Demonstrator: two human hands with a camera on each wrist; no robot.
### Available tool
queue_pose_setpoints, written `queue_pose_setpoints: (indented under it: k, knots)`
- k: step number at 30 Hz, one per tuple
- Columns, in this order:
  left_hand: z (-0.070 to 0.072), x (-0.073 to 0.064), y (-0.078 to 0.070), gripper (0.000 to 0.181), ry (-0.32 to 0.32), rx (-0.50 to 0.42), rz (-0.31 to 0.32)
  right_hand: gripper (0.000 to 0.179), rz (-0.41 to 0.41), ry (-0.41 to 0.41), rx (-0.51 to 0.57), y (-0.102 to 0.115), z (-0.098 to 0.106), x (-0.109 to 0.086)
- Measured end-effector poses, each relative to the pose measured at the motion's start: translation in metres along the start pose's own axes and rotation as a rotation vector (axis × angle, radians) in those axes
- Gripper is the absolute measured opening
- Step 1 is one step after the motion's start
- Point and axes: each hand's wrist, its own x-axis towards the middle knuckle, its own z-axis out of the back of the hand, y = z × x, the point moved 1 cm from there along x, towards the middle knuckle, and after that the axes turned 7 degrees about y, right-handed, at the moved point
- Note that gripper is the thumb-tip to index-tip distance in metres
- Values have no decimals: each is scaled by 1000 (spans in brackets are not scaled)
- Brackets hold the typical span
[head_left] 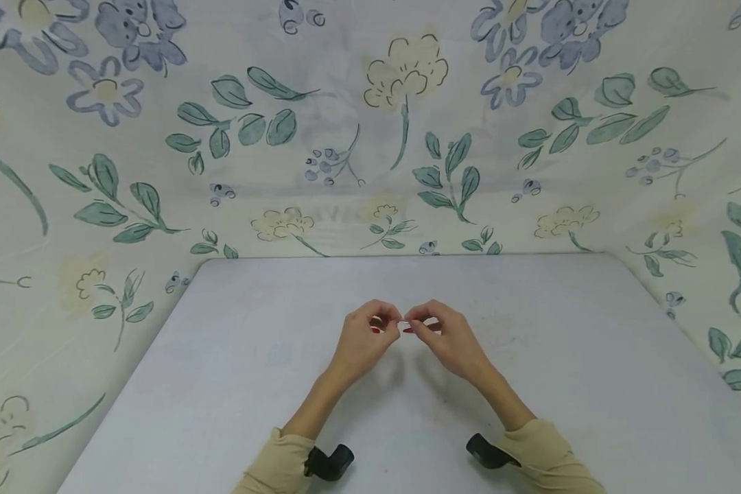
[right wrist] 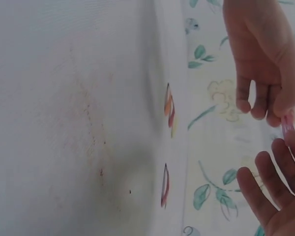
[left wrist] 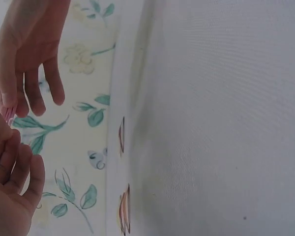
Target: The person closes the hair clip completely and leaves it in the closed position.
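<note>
In the head view my left hand [head_left: 361, 341] and right hand [head_left: 453, 341] meet over the middle of the white table. Thumb and fingers of each pinch one end of a small thin pink strip [right wrist: 287, 124], which spans the narrow gap between them. What kind of thing it is I cannot tell, as the fingertips cover its ends. The left wrist view also shows the pink strip [left wrist: 10, 114], with thin lines on it, between the right hand above and the left hand below. The other fingers of both hands are spread and loosely bent.
Red-orange leaf-shaped pieces [right wrist: 169, 110] show on the table [head_left: 253, 329] behind the hands. Flower-printed cloth [head_left: 346, 137] rises behind the table and at its sides. Black wrist devices [head_left: 330, 463] stick out from both beige sleeves. Small reddish specks [right wrist: 91, 123] dot the table.
</note>
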Motion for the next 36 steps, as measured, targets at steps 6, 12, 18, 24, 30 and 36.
queue_pose_setpoints:
  k: [6,12,18,24,30,36]
  knots:
    - [1,2,0,10,-7,-52,38,10,2,-24,18,-1,-1,2]
    - [4,5,0,7,41,-110,71,11,28,-30,34,-1,-1,2]
    - [7,4,0,6,75,-140,90,10,36,-19,26,-1,-3,2]
    - [8,2,-1,5,131,-149,105,9,57,-14,17,-4,-4,0]
    - [8,0,2,7,159,-152,167,8,68,18,-5,-6,-5,0]
    - [10,-1,3,8,199,-129,174,9,40,39,9,-8,-6,0]
